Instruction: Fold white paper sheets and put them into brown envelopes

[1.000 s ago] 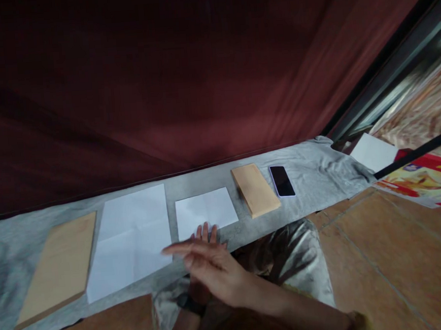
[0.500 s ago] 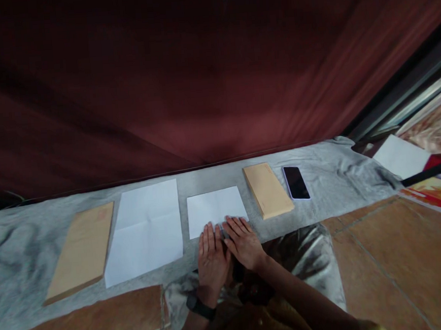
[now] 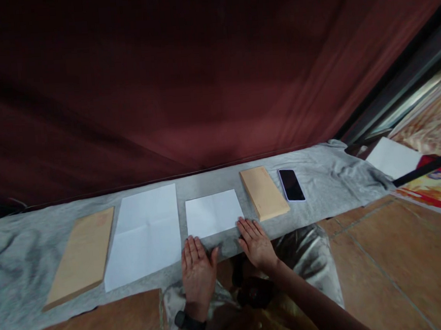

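Note:
A folded sheet of white paper (image 3: 213, 211) lies flat on the grey cloth (image 3: 227, 248) in front of me. At its near left corner rests my left hand (image 3: 198, 271), palm down with the fingers stretched out and the thumb apart. My right hand (image 3: 258, 246) is flat at the near right corner, its fingertips by the paper's edge. Neither hand holds anything. To the left lies a larger white sheet (image 3: 144, 234) with crease lines across it. Right of the folded paper is a stack of brown envelopes (image 3: 264, 193).
A phone (image 3: 292, 185) with a dark screen lies right of the envelopes. Another brown envelope stack (image 3: 80, 252) is at the far left. A dark red curtain (image 3: 201, 110) hangs behind the cloth. White paper (image 3: 391, 156) and a colourful printed sheet (image 3: 436, 191) are at the right.
My hands have moved apart along the folded paper's near edge, the left one leftward and the right one slightly rightward, to its two near corners. The view has shifted slightly.

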### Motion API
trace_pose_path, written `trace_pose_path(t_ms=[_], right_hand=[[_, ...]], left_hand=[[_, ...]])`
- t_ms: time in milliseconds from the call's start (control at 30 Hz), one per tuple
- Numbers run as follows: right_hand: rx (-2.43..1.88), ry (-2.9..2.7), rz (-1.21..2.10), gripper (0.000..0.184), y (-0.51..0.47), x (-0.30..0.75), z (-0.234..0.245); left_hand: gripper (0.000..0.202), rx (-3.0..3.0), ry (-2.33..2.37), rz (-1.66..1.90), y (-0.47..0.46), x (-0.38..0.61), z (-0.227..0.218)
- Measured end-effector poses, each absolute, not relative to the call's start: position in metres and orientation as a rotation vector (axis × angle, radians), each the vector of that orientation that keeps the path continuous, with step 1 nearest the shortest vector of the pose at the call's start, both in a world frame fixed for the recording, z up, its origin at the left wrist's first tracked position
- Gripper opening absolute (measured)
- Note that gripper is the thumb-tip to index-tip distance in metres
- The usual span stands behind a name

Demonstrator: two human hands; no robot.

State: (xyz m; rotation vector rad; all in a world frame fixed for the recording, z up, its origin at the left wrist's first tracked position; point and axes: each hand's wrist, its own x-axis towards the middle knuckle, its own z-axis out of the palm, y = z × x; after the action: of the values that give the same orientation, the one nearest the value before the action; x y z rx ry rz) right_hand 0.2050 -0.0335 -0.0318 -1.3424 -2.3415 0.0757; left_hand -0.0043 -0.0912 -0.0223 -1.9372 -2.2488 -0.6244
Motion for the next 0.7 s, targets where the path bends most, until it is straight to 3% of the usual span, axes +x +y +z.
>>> trace_pose_path(t_ms=[200,433,567,700], right_hand=[[-1.387,-2.315,0.061,0.054,-0.039,0.208,-0.033],[-1.447,-2.243,0.015,0.05,-0.042,0.204,-0.034],[-1.431,-2.23,-0.001,0.049,-0.042,0.203,-0.033],[-1.417,-2.23,0.008,0.049,-0.042,0.204,-0.031]], left_hand=[[0.062,-1.868,-2.373,-0.416,-0.072,-0.005,0.001],[0.062,-1.845,-2.5,-0.269,-0.036,-0.025,0.022],[0.06,-1.777,-2.745,-0.356,-0.025,-0.041,0.024],[0.041,-1.79,-2.865,-0.697,-0.012,-0.062,0.02]])
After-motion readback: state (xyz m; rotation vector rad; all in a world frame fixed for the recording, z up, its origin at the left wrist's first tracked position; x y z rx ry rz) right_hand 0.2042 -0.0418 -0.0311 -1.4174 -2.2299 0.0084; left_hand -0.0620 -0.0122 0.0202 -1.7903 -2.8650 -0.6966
